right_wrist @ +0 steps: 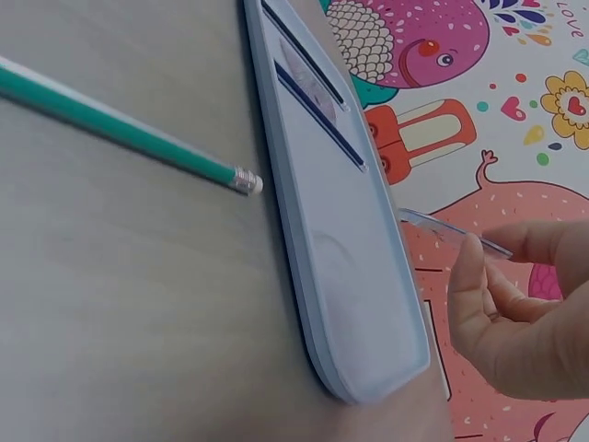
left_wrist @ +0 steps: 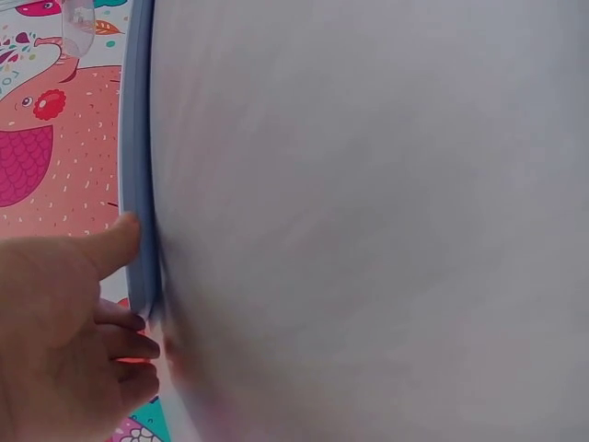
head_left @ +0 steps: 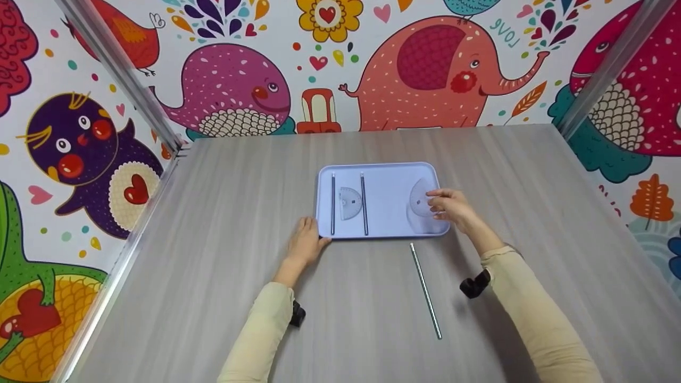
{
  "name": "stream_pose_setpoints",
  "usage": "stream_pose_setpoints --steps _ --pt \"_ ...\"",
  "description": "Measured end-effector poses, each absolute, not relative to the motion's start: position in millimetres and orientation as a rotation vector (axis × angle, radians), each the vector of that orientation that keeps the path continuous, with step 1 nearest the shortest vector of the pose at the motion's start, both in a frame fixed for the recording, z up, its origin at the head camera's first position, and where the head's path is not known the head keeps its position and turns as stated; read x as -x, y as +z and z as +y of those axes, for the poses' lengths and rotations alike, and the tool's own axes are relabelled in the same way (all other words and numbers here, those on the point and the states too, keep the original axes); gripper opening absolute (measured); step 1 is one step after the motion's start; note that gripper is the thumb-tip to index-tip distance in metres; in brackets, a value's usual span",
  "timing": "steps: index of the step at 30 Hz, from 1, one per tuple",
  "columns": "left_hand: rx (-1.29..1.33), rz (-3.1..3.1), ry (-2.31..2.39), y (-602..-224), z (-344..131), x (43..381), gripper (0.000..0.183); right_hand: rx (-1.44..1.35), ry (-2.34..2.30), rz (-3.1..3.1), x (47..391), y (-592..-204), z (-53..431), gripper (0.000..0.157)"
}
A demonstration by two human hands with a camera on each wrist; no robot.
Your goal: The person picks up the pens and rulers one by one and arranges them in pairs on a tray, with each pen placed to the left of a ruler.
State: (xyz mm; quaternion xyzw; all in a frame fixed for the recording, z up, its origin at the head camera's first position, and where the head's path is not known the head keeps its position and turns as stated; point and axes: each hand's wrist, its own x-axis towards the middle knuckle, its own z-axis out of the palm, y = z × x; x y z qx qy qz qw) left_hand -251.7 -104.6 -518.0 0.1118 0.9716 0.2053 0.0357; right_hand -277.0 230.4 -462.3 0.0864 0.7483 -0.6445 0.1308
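Note:
My right hand pinches a clear protractor between thumb and fingers, above the right end of a light-blue tray. In the right wrist view the protractor is tilted, nearly edge-on. My left hand touches the tray's near left corner; its thumb lies against the near side and the other fingers are around the corner. Another clear protractor lies in the tray between a dark pencil at the left and a second dark pencil.
A green pencil lies on the wood-grain table, in front of the tray's right half, eraser end toward the tray. A wall with cartoon animals stands behind the table. Metal posts rise at its back corners.

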Motion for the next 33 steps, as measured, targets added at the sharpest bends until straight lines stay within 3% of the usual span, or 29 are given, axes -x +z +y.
stream_pose_setpoints --steps 33 --pt "-0.362 3.014 0.640 -519.9 -104.7 250.1 0.063 -0.382 -2.095 2.086 294.8 -503.6 177.3 0.036"
